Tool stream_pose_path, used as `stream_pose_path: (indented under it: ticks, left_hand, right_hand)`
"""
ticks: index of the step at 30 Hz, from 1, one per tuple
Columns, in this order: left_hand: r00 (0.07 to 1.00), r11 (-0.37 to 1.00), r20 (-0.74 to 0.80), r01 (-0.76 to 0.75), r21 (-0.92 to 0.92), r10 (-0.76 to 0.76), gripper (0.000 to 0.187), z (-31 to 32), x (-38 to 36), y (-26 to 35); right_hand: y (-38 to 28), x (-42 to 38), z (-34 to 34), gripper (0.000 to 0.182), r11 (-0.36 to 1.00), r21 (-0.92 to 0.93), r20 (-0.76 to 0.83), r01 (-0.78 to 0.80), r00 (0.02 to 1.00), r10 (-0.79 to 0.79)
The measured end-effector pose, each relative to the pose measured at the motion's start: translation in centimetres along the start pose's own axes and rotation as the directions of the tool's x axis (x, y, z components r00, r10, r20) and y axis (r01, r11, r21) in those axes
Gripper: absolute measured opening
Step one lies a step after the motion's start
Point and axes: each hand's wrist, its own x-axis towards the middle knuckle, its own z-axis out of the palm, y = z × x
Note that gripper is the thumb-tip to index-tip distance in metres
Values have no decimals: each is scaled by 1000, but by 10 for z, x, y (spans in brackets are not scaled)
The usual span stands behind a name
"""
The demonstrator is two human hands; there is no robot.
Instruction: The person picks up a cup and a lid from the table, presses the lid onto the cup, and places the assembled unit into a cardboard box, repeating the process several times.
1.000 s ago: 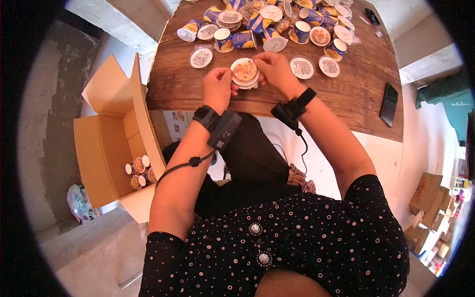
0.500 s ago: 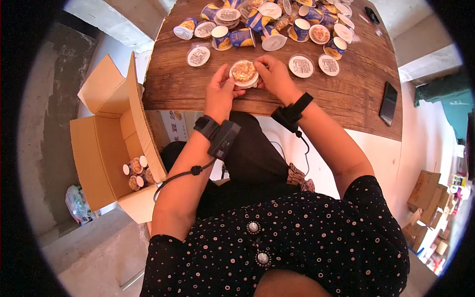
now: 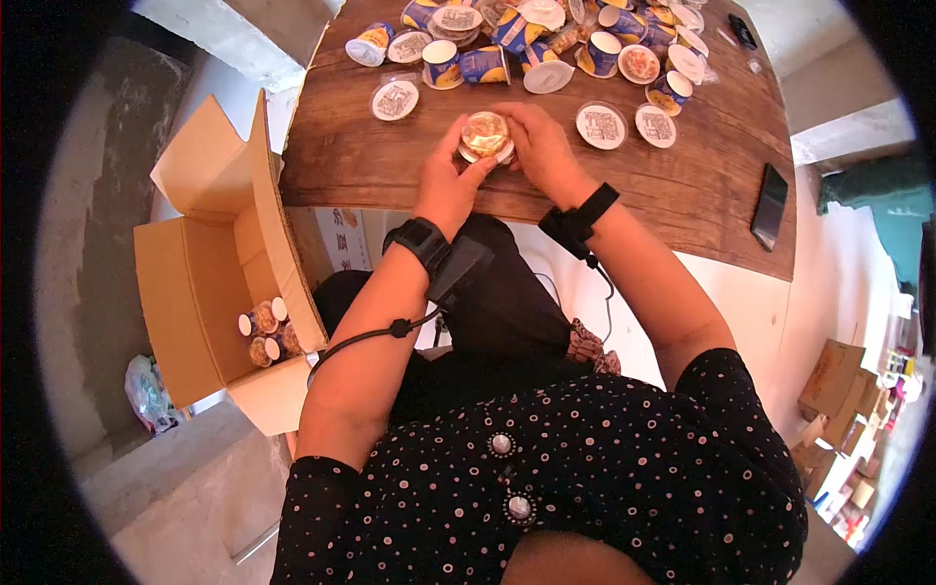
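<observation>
Between both hands, over the near part of the wooden table, is a small food cup (image 3: 485,134) with a clear domed top and orange-brown contents. My left hand (image 3: 451,175) wraps round its left and near side, thumb at the lower rim. My right hand (image 3: 538,146) closes on its right side, fingers over the far edge. The cup's lower part is hidden by the fingers. Beyond lie flat white printed lids, one to the left (image 3: 395,99) and two to the right, a nearer lid (image 3: 601,127) and a farther lid (image 3: 655,127).
Blue-and-yellow paper cups (image 3: 485,66) and more lids crowd the far side of the wooden table (image 3: 370,175). A black phone (image 3: 769,207) lies near the right edge. At left an open cardboard box (image 3: 185,302) holds several filled cups (image 3: 263,320). Cartons (image 3: 831,380) stand at far right.
The cup has tilted and turned slightly between my hands. My right fingers have moved further round it, and my left thumb has shifted to its near rim.
</observation>
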Motion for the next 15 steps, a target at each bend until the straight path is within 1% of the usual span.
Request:
stream_pose_path:
  ticks: [2,4,6,7,8,9,11,13,14,15]
  left_hand:
    - [1000,999,-1,10,-34,-10,60,0,1,-7]
    - [1000,998,-2,18,-68,-18,61,0,3,-10]
    - [999,999,-12,-46,8,46,62,0,3,-12]
    - [999,999,-12,-44,8,44,62,-1,3,-13]
    - [1000,1000,1,-9,22,9,63,-3,4,-13]
    - [1000,999,14,24,37,-24,63,-4,5,-14]
    - [999,999,28,28,43,-30,63,-5,3,-13]
    - [999,998,45,22,53,-25,64,-6,6,-13]
    - [999,1000,46,27,14,-27,62,-6,6,-14]
    - [998,999,48,34,-27,-33,61,-5,5,-13]
  right_hand:
    - [1,-1,-1,21,1000,-26,36,9,999,-8]
    - [6,1,-1,22,1000,-7,55,-17,998,17]
    - [8,1,-1,23,999,13,75,-48,996,47]
    - [8,3,-3,23,992,55,126,-113,986,106]
    - [7,5,-5,24,980,93,177,-177,971,159]
    - [5,5,-5,24,980,92,174,-175,972,157]
    - [-2,5,-8,25,919,183,253,-349,920,299]
    - [-5,2,-6,25,931,191,213,-310,939,269]
    - [-6,0,-5,25,938,197,186,-286,950,250]
    - [-7,-1,-7,27,943,207,192,-262,956,223]
